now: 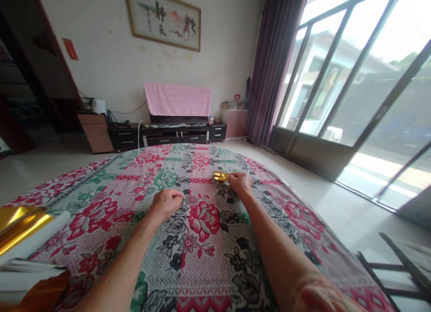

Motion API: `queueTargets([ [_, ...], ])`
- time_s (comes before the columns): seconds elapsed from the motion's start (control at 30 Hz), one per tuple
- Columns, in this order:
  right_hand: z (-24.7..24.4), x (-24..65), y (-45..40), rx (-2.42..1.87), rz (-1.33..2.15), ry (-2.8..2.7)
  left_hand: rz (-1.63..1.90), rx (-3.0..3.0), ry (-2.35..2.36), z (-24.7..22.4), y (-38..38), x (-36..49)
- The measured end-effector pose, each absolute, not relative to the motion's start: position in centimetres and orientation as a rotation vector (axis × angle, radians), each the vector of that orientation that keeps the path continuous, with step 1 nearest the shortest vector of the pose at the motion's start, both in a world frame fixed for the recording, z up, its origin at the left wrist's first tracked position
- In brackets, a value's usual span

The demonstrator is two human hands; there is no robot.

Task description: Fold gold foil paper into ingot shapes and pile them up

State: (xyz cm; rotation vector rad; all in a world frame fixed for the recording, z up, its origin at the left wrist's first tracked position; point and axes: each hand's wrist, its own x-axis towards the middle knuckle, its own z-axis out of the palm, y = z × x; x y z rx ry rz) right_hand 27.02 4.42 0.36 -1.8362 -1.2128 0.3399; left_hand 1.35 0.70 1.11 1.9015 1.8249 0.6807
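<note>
Pinched at its right end by my right hand [240, 183] is a small shiny gold foil piece [220, 176], just over the tablecloth. Its exact folded shape is too small to make out. My left hand [166, 202] is to the left and nearer to me, fingers curled together with thumb against forefinger, above the flowered tablecloth [204, 220]. Whether anything lies between those fingers cannot be seen. At the left edge of the table are gold foil sheets [25, 229] with white backs, and under them a stack of white and orange-gold sheets [30, 280].
The round table's far edge faces a low black TV cabinet [161, 137], with a pink cloth [178, 99] over the television. Glass sliding doors [336, 87] and a purple curtain [278, 56] are on the right. A dark metal frame [387, 267] stands low at the right.
</note>
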Motion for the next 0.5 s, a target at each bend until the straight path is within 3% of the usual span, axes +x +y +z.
queueTargets([
  [0.5, 0.78, 26.74, 3.98, -1.846, 0.323, -1.226, 0.639, 1.932, 1.854, 1.76, 0.61, 1.98],
])
